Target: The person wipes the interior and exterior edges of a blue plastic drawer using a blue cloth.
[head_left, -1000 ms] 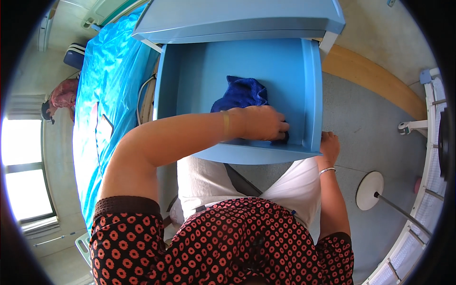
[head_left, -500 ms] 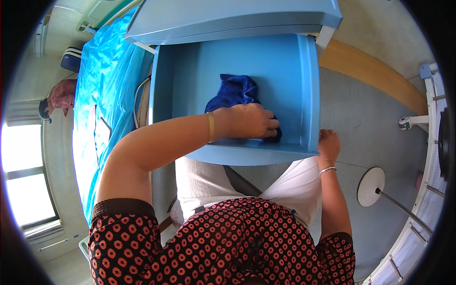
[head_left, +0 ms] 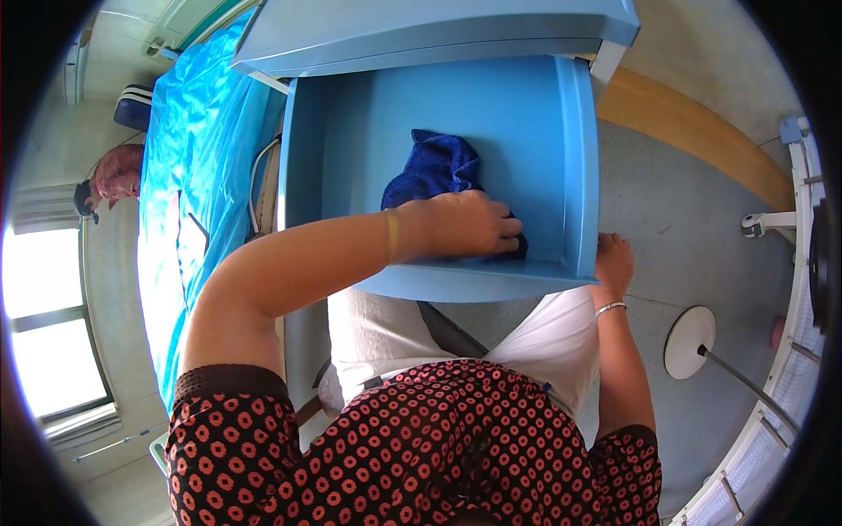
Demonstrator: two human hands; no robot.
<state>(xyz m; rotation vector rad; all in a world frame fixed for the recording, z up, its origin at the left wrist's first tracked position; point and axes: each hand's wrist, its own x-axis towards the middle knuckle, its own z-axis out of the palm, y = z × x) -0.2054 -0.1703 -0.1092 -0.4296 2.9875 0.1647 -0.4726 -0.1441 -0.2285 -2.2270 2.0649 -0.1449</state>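
A light-blue drawer (head_left: 517,105) is pulled out in front of me, under the top of a blue cabinet (head_left: 430,44). Inside it, my left hand (head_left: 474,225) is closed on a dark-blue cloth (head_left: 434,167) near the front right part of the drawer floor. Part of the cloth spreads out behind the hand, and a darker end shows past the fingers. My right hand (head_left: 615,263) is at the outer right side of the drawer, by its front corner. Its fingers are curled and partly hidden by the drawer edge, so what they hold cannot be made out.
At the left stands a bed under a shiny blue cover (head_left: 202,149), with another person (head_left: 118,173) beyond it near a window (head_left: 53,320). On the right are a round white base with a pole (head_left: 689,342) and a white bed frame with a caster (head_left: 754,225).
The drawer and cabinet sit slightly farther right and higher in the picture. My left hand stays on the cloth in nearly the same spot; my right hand remains at the drawer's side.
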